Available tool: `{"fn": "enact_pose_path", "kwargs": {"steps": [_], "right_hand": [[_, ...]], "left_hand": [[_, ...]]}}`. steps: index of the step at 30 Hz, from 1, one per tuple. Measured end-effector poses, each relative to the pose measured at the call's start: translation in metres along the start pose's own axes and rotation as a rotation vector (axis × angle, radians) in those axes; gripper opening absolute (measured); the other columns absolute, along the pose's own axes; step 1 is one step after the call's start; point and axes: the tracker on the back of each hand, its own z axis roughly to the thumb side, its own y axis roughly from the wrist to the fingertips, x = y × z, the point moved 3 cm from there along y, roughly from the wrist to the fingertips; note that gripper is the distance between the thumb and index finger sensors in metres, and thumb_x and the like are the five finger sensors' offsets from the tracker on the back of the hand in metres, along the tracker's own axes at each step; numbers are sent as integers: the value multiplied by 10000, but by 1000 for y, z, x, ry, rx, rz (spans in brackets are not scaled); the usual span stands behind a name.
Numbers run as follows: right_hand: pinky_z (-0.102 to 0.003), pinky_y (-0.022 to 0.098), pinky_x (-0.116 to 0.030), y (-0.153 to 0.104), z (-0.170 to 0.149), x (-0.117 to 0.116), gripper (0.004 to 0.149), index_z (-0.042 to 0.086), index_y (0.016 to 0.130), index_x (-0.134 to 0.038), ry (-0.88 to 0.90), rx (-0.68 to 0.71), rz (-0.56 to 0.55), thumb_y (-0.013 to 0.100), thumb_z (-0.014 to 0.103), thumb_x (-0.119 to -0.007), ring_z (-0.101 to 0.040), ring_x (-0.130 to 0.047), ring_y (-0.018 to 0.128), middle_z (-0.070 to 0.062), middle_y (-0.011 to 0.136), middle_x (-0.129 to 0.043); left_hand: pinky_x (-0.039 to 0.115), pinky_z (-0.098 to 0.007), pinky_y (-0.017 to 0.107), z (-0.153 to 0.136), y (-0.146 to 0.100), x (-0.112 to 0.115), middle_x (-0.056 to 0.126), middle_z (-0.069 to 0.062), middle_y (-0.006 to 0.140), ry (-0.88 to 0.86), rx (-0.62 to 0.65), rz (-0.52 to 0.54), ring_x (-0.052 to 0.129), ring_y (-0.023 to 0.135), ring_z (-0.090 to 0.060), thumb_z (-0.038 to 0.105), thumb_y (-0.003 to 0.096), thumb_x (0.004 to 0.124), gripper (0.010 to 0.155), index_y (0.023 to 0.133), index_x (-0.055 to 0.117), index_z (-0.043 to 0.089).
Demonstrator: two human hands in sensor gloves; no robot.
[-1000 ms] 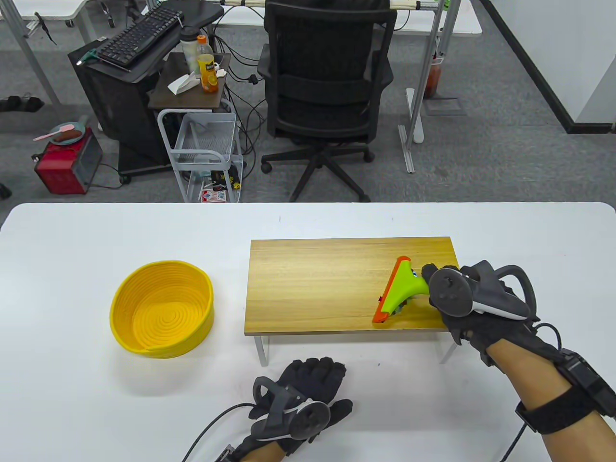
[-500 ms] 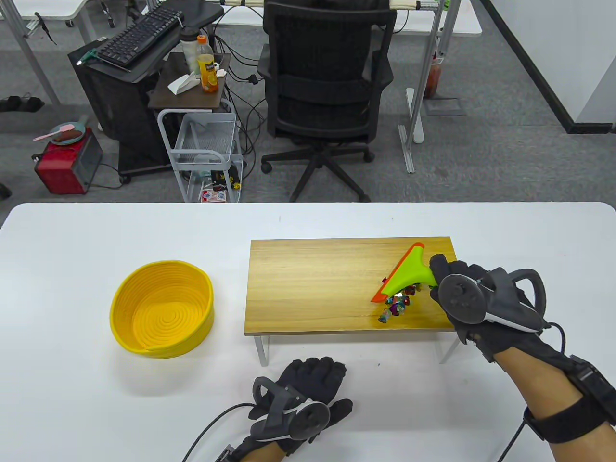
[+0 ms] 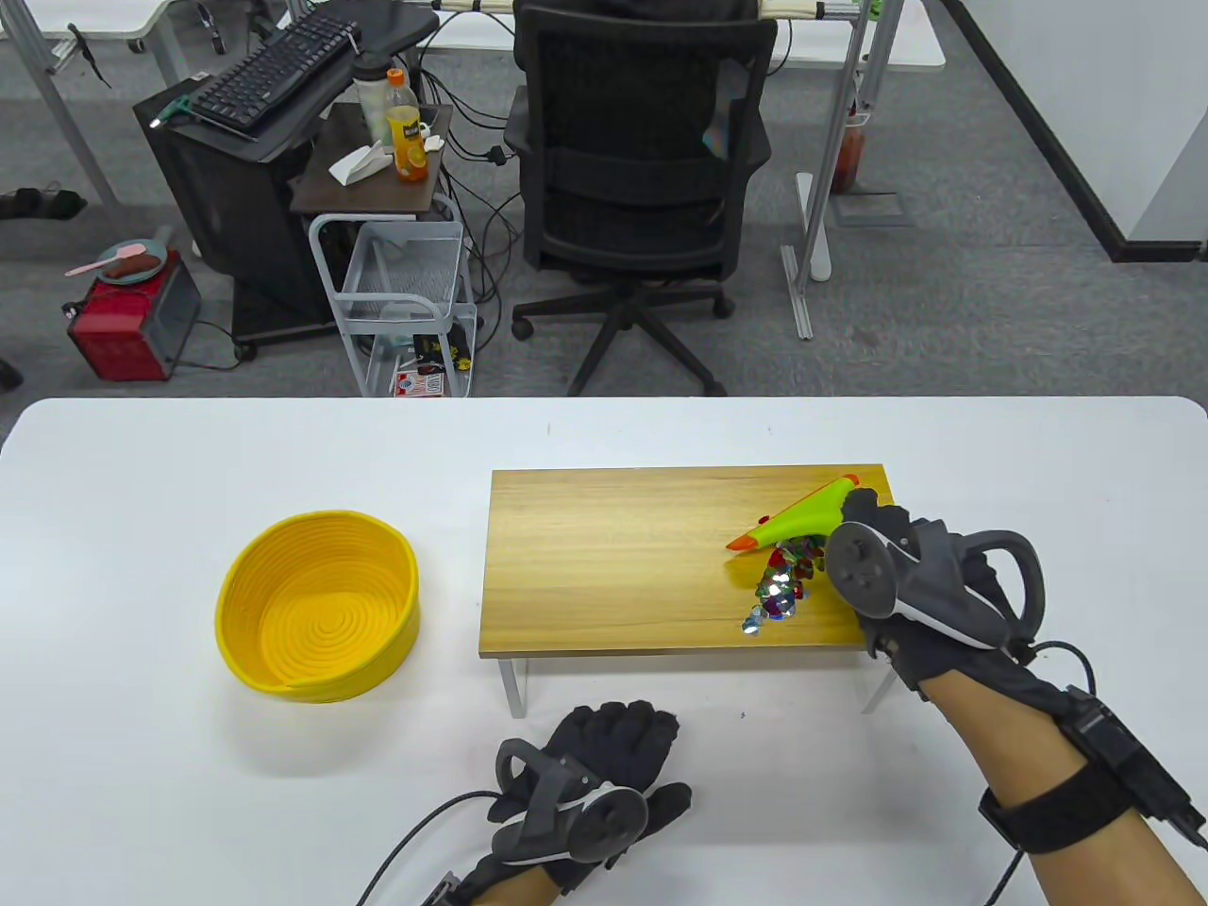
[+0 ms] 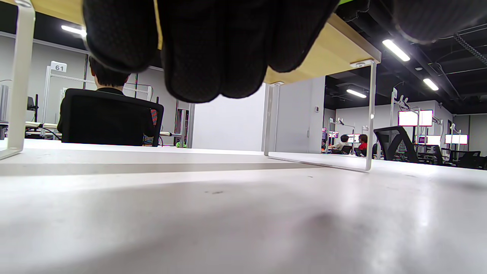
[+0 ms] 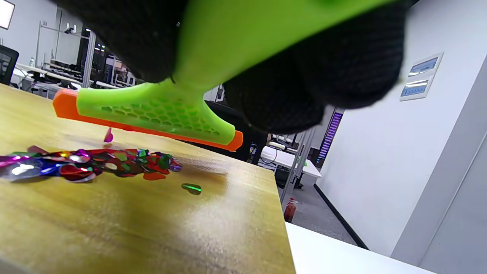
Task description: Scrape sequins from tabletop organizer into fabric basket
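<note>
A wooden tabletop organizer stands on white legs on the table. A pile of colourful sequins lies near its right front; it also shows in the right wrist view. My right hand grips the handle of a green scraper with an orange blade, held lifted and tilted above the sequins. The yellow fabric basket sits empty to the organizer's left. My left hand rests flat on the table in front of the organizer, holding nothing; its fingers hang in the left wrist view.
The white table carries everything. Behind it stand an office chair, a wire cart and a desk with a keyboard. The organizer's metal legs show in the left wrist view.
My right hand lifted the scraper off the sequins and swung it back toward the organizer's far right corner, tilting the blade. The sequin pile is now uncovered. The left hand has not moved.
</note>
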Motion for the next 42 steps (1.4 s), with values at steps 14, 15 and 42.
{"fn": "enact_pose_path", "kwargs": {"steps": [14, 15, 42], "right_hand": [[-420, 357, -903, 1, 13, -9, 579, 48, 1037, -618, -21, -30, 40, 598, 378, -801, -372, -1025, 540, -208, 894, -857], [-421, 358, -901, -1, 13, -9, 578, 47, 1038, -616, -22, -31, 45, 601, 377, -798, -374, -1025, 540, -211, 895, -855], [-394, 328, -901, -61, 18, -3, 576, 48, 1045, -611, -51, -27, 43, 613, 388, -782, -345, -1042, 497, -207, 887, -861]], "left_hand": [[784, -593, 569, 0, 0, 0, 886, -90, 955, 0, -1, 1, 941, 779, -351, 723, 396, 668, 735, 929, 733, 221], [784, -593, 570, 0, 0, 0, 885, -91, 956, -1, -1, 1, 940, 779, -351, 723, 396, 668, 736, 929, 734, 220], [782, -594, 572, 1, 0, 1, 884, -87, 957, -1, 5, -5, 939, 782, -350, 724, 395, 667, 736, 929, 732, 223]]}}
